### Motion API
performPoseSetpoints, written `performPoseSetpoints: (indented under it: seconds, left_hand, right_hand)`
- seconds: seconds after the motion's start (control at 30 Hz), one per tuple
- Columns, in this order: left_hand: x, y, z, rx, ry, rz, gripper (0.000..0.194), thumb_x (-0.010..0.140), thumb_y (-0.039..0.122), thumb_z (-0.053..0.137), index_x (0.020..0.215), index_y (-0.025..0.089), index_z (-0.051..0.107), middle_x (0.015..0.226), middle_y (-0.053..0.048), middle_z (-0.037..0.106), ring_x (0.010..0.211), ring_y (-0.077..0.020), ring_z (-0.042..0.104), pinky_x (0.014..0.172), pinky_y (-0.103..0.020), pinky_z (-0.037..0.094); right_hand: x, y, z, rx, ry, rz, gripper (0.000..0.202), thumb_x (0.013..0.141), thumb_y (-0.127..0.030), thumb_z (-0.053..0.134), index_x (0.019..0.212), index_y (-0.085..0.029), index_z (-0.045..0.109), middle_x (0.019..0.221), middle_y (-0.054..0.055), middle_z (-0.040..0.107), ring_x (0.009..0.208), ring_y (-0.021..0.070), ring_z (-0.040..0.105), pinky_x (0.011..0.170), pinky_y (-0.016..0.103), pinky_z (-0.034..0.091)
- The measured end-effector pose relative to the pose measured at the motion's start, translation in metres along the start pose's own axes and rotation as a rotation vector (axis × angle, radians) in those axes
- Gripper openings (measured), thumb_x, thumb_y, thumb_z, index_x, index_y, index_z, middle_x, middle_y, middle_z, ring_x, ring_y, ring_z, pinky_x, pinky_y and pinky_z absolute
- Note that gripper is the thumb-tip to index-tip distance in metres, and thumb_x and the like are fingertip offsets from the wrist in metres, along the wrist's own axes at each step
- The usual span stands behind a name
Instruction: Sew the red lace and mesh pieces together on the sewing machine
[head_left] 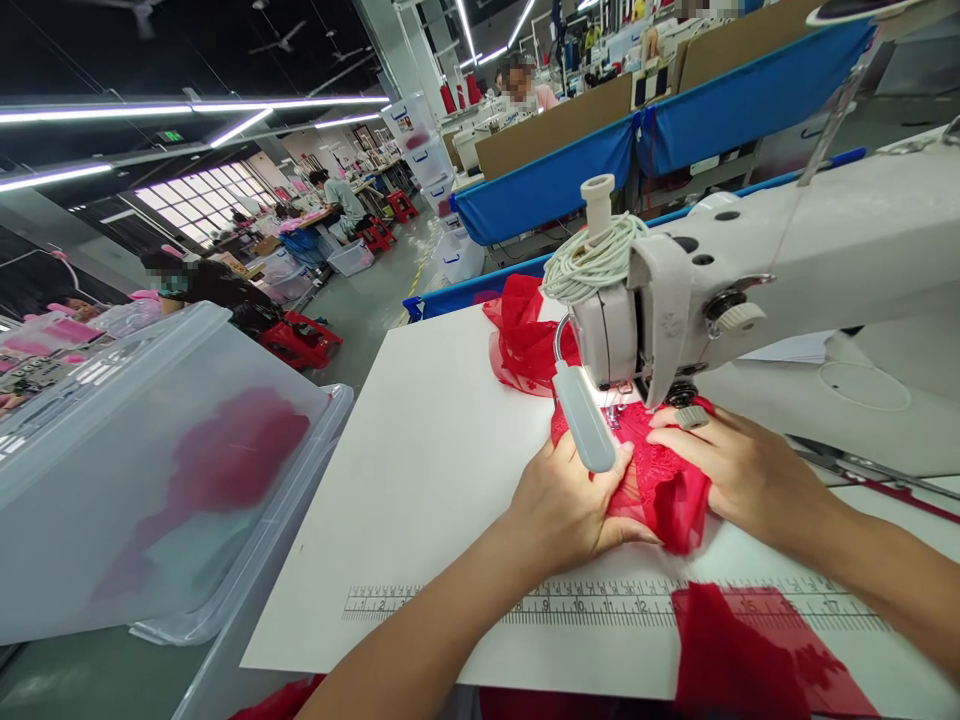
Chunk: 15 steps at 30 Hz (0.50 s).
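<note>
Bunched red lace fabric (660,470), partly sheer, lies under the presser foot (615,415) of a white sewing machine (675,300). At its left side, my left hand (562,500) is closed on the fabric, thumb on top and some fingers hidden beneath. My right hand (742,465) grips the right side of the cloth, fingers bent over it close to the needle area; its thumb is hidden. A grey lamp (585,415) on a bendy neck hangs over the left fingers and covers part of them. More red fabric (525,335) spreads behind the needle.
A printed ruler (540,605) runs along the front of the white table (360,480). Another red piece (750,650) lies at the front edge. To the left stands a translucent bin (150,500) with red cloth inside. Pale cord (592,255) is coiled on the machine head. Co-workers sit farther back.
</note>
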<state>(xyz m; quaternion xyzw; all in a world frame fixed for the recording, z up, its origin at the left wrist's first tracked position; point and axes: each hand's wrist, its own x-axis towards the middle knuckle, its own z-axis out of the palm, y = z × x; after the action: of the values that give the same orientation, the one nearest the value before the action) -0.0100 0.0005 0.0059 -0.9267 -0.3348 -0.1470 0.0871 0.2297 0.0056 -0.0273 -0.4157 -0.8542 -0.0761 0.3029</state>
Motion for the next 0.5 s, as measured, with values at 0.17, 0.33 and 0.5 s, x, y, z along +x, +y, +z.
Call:
performPoseSetpoints:
  seconds: [0.17, 0.33, 0.5]
  left_hand:
    - [0.001, 0.0, 0.0, 0.009, 0.036, 0.016, 0.097, 0.093, 0.08, 0.008, 0.131, 0.012, 0.065, 0.117, -0.021, 0.07, 0.105, -0.0313, 0.068, 0.087, -0.045, 0.059]
    - [0.001, 0.002, -0.002, 0.013, 0.046, 0.017, 0.095, 0.094, 0.081, 0.013, 0.13, 0.011, 0.066, 0.116, -0.02, 0.071, 0.101, -0.0305, 0.068, 0.087, -0.045, 0.058]
    - [0.002, -0.008, -0.011, -0.024, -0.005, 0.029, 0.086, 0.095, 0.081, 0.021, 0.12, 0.015, 0.071, 0.108, -0.015, 0.072, 0.097, -0.0275, 0.067, 0.093, -0.047, 0.055]
  right_hand:
    - [0.003, 0.0, -0.004, 0.029, -0.004, -0.086, 0.044, 0.07, 0.001, 0.045, 0.103, -0.02, 0.065, 0.096, 0.008, 0.071, 0.082, 0.0252, 0.061, 0.068, 0.036, 0.045]
    - [-0.002, 0.005, 0.002, 0.014, -0.016, -0.096, 0.062, 0.059, 0.003, 0.042, 0.111, -0.021, 0.066, 0.107, 0.005, 0.075, 0.078, 0.0218, 0.06, 0.073, 0.036, 0.045]
    - [-0.005, 0.006, 0.004, 0.054, 0.0, -0.126, 0.066, 0.061, 0.002, 0.042, 0.118, -0.018, 0.068, 0.113, 0.007, 0.075, 0.081, 0.0219, 0.062, 0.072, 0.036, 0.048]
